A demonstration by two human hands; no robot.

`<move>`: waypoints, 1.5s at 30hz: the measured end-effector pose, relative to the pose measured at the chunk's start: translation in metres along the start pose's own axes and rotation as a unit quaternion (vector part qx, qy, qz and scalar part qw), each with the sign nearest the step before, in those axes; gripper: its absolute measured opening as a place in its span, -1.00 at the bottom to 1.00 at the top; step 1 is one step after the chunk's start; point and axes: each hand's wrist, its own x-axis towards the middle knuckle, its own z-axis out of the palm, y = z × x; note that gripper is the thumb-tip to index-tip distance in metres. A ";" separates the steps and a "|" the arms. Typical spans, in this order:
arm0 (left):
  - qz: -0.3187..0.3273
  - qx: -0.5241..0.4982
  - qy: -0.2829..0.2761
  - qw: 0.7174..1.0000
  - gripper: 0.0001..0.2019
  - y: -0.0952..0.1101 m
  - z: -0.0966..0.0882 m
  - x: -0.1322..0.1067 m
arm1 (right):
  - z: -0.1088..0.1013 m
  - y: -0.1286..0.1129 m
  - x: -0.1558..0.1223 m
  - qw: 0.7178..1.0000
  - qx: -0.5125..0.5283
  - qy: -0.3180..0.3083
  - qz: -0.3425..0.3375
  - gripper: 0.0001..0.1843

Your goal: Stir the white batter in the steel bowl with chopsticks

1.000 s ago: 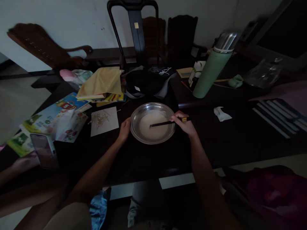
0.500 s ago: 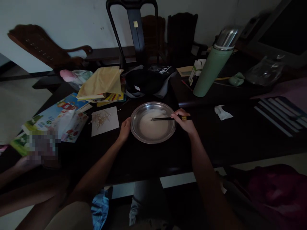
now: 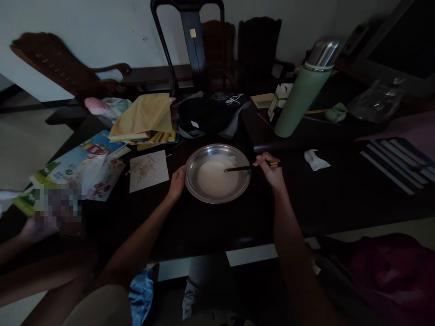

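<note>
A round metal basin (image 3: 190,185) stands on the dark table in front of me. Pale, whitish batter-like liquid (image 3: 215,179) covers its bottom. My left hand (image 3: 177,182) grips the basin's left rim, fingers against the outer side. In my right hand (image 3: 271,169) are black chopsticks (image 3: 243,168) with gold bands near the upper end. They slant over the right rim, and their tips reach the liquid. Left of the basin lies a white paper sheet (image 3: 149,183) with thin sticks (image 3: 144,166) scattered on it.
A green thermos (image 3: 301,97) stands at the back right, near a crumpled tissue (image 3: 316,160) and stacked dark books (image 3: 401,163). Behind the basin lies a black bag (image 3: 207,115); yellow envelopes (image 3: 144,118) are beside it. Another person's hand (image 3: 39,226) is at the left.
My right hand and the chopsticks have shifted right, drawing the tips from the liquid's middle toward its right side. My left hand stays on the basin's rim.
</note>
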 end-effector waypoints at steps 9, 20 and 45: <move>-0.002 -0.013 -0.013 1.000 -0.61 -0.003 -0.001 0.001 | 0.012 -0.002 0.000 0.996 0.010 -0.083 -0.027 -0.56; 0.001 -0.016 -0.013 1.000 -0.60 -0.006 -0.001 0.002 | 0.013 -0.002 0.000 0.994 0.003 -0.102 -0.025 -0.58; -0.003 -0.020 -0.011 1.000 -0.62 -0.004 -0.001 0.001 | 0.016 0.000 0.000 0.997 0.002 -0.080 -0.024 -0.56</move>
